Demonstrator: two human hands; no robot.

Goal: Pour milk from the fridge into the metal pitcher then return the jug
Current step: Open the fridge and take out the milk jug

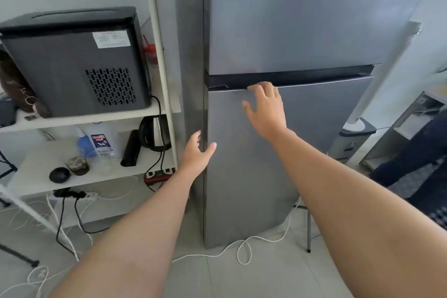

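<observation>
A tall grey two-door fridge [302, 31] fills the middle of the head view, both doors closed. My right hand [266, 109] is flat against the top of the lower door [254, 176], fingertips at the dark gap between the doors. My left hand [197, 152] is open at the lower door's left edge, thumb on the door face. A plastic milk jug [102, 141] with a blue and red label stands on the lower shelf to the left. No metal pitcher is in view.
A white shelf unit [167, 104] stands left of the fridge, carrying a black appliance [72, 60], a kettle [154, 133], a blue-capped bottle [83, 143] and a small black bowl [59, 174]. Power strips and cables [242, 249] lie on the tiled floor. A person's dark trouser leg [416, 157] is at right.
</observation>
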